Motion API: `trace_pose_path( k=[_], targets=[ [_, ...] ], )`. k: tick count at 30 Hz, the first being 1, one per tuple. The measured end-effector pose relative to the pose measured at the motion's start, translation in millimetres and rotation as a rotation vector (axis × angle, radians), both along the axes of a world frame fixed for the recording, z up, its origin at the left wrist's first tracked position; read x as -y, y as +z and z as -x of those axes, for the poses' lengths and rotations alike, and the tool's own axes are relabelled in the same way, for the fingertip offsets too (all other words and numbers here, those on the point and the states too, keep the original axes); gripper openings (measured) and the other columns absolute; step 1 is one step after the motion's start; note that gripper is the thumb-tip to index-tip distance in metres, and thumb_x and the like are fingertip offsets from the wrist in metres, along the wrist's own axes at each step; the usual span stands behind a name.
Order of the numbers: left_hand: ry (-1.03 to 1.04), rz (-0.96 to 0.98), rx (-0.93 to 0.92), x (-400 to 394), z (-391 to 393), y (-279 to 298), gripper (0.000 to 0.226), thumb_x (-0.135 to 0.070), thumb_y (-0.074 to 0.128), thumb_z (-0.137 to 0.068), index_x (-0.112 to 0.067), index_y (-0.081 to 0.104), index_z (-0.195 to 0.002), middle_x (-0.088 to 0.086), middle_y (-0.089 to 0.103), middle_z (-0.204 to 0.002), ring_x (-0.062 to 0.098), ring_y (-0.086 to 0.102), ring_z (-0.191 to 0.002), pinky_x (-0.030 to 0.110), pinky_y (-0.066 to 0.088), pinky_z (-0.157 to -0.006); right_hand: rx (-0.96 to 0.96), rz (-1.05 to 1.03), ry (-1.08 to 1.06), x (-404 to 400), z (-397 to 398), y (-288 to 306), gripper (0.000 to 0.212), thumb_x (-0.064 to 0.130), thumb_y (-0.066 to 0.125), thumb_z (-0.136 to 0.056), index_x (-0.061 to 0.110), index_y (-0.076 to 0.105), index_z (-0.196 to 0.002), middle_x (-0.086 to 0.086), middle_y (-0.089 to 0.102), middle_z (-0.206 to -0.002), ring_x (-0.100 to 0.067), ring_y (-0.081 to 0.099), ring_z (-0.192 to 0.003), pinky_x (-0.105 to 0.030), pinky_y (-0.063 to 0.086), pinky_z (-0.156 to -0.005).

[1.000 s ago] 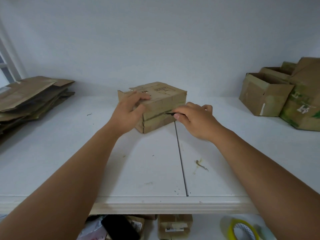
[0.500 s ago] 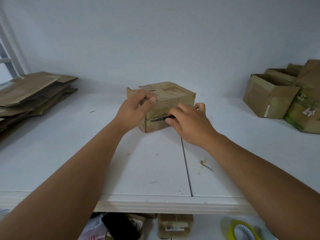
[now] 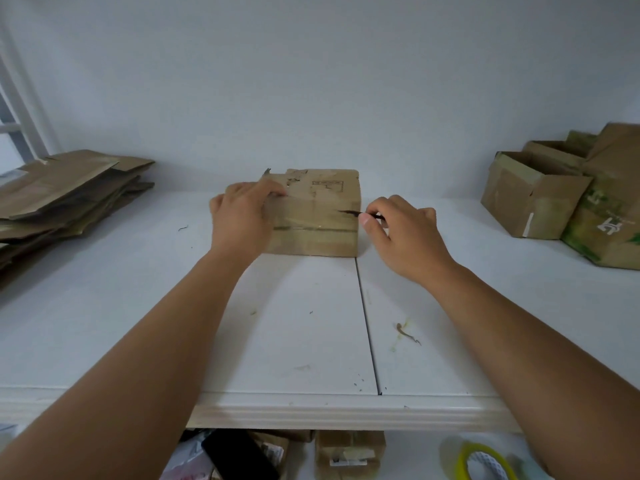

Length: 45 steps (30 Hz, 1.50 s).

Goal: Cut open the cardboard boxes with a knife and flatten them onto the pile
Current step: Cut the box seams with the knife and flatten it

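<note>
A small brown cardboard box [image 3: 320, 216] stands in the middle of the white table [image 3: 304, 323], its taped front face toward me. My left hand [image 3: 242, 216] grips the box's left upper corner, fingers curled over the top edge. My right hand [image 3: 403, 230] pinches a small dark knife [image 3: 353, 213] at the box's right edge, and the blade tip lies against the front face near the tape seam. The knife's handle is mostly hidden inside the hand.
A pile of flattened cardboard [image 3: 65, 195] lies at the table's far left. Several unflattened boxes [image 3: 561, 192] stand at the far right. Below the table's front edge sit a small box [image 3: 349, 452], a dark object [image 3: 239, 455] and a yellow tape roll [image 3: 485, 462].
The box has turned so its front face is square to me. My right hand with the knife moved from the middle of the front face to the box's right edge.
</note>
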<state>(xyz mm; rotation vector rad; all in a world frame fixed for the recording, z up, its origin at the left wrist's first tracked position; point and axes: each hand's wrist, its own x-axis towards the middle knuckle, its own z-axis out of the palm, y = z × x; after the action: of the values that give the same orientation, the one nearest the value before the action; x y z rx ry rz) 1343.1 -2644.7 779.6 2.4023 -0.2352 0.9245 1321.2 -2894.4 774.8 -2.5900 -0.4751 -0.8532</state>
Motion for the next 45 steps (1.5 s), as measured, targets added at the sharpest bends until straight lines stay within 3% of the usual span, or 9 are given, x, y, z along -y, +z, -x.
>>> trace_pose_path(
  k=[3, 6, 10, 15, 22, 29, 32, 36, 45],
  targets=[
    [0.093, -0.054, 0.019, 0.3, -0.8, -3.2, 0.062, 0.008, 0.042, -0.076, -0.025, 0.062, -0.124, 0.001, 0.063, -0.125, 0.029, 0.047, -0.124, 0.037, 0.026, -0.103, -0.037, -0.052, 0.014, 1.0, -0.4, 2.0, 0.028, 0.037, 0.038, -0.104, 0.017, 0.057, -0.098, 0.007, 0.052, -0.084, -0.018, 0.051, -0.076, -0.033, 0.036, -0.072],
    [0.042, -0.149, 0.082, 4.6, 3.7, -5.6, 0.06, -0.008, 0.045, -0.084, -0.023, 0.051, -0.141, 0.007, 0.053, -0.141, 0.035, 0.04, -0.135, 0.045, 0.026, -0.113, -0.079, -0.07, 0.029, 1.6, -1.3, 1.4, 0.026, 0.036, 0.037, -0.104, 0.02, 0.051, -0.091, 0.011, 0.045, -0.07, -0.011, 0.044, -0.064, -0.031, 0.029, -0.058],
    [-0.161, -0.355, 0.049, 19.1, 7.6, -7.6, 0.056, -0.026, 0.045, -0.09, -0.029, 0.045, -0.146, 0.005, 0.043, -0.15, 0.033, 0.029, -0.145, 0.052, 0.02, -0.119, -0.115, -0.09, 0.03, 7.2, -2.4, 2.1, 0.028, 0.037, 0.036, -0.104, 0.018, 0.053, -0.093, 0.007, 0.047, -0.064, -0.014, 0.046, -0.06, -0.031, 0.03, -0.054],
    [-0.076, -0.342, -0.05, 18.4, 3.5, -8.4, 0.066, -0.051, 0.03, -0.082, -0.032, 0.045, -0.143, -0.006, 0.046, -0.144, 0.024, 0.03, -0.143, 0.047, 0.011, -0.122, -0.187, -0.094, 0.009, 14.7, -2.5, 2.0, 0.031, 0.04, 0.036, -0.104, 0.016, 0.052, -0.093, 0.005, 0.048, -0.064, -0.021, 0.047, -0.062, -0.033, 0.035, -0.055],
    [-0.063, -0.266, -0.077, 14.8, 1.5, -8.4, 0.061, -0.043, 0.041, -0.079, -0.031, 0.049, -0.138, -0.006, 0.047, -0.142, 0.026, 0.027, -0.143, 0.044, 0.004, -0.123, -0.275, -0.055, 0.033, 10.3, -2.2, -1.2, 0.034, 0.043, 0.036, -0.104, 0.015, 0.052, -0.09, 0.005, 0.046, -0.064, -0.019, 0.043, -0.06, -0.033, 0.034, -0.056],
    [-0.16, -0.143, -0.051, 12.9, -1.0, -10.2, 0.052, -0.033, 0.048, -0.076, -0.031, 0.054, -0.128, -0.012, 0.053, -0.135, 0.026, 0.03, -0.142, 0.048, 0.015, -0.119, -0.259, -0.07, 0.03, 7.7, -2.0, -1.2, 0.035, 0.042, 0.037, -0.104, 0.014, 0.051, -0.09, 0.005, 0.044, -0.062, -0.021, 0.042, -0.06, -0.032, 0.031, -0.055],
    [-0.184, -0.118, -0.063, 12.6, -2.6, -11.4, 0.05, -0.032, 0.049, -0.076, -0.033, 0.052, -0.127, -0.016, 0.052, -0.134, 0.026, 0.027, -0.143, 0.045, 0.014, -0.12, -0.258, -0.079, 0.061, 6.0, -0.5, -0.6, 0.036, 0.043, 0.037, -0.103, 0.013, 0.052, -0.091, 0.005, 0.044, -0.062, -0.02, 0.04, -0.059, -0.031, 0.03, -0.054],
    [-0.202, -0.099, -0.028, 10.9, -3.2, -12.5, 0.05, -0.029, 0.052, -0.077, -0.03, 0.055, -0.127, -0.014, 0.053, -0.134, 0.023, 0.029, -0.139, 0.027, 0.013, -0.113, -0.255, -0.066, 0.09, 3.9, 1.5, -0.1, 0.036, 0.041, 0.037, -0.104, 0.012, 0.054, -0.094, 0.005, 0.045, -0.063, -0.019, 0.042, -0.06, -0.032, 0.033, -0.056],
    [-0.211, -0.095, -0.052, 10.5, -3.1, -12.9, 0.05, -0.015, 0.062, -0.082, -0.028, 0.055, -0.13, -0.013, 0.051, -0.136, 0.023, 0.028, -0.138, 0.024, 0.012, -0.112, -0.234, -0.078, 0.092, 1.7, -0.2, -1.5, 0.036, 0.042, 0.037, -0.103, 0.013, 0.054, -0.092, 0.005, 0.044, -0.06, -0.017, 0.041, -0.057, -0.03, 0.028, -0.052]
  ],
)
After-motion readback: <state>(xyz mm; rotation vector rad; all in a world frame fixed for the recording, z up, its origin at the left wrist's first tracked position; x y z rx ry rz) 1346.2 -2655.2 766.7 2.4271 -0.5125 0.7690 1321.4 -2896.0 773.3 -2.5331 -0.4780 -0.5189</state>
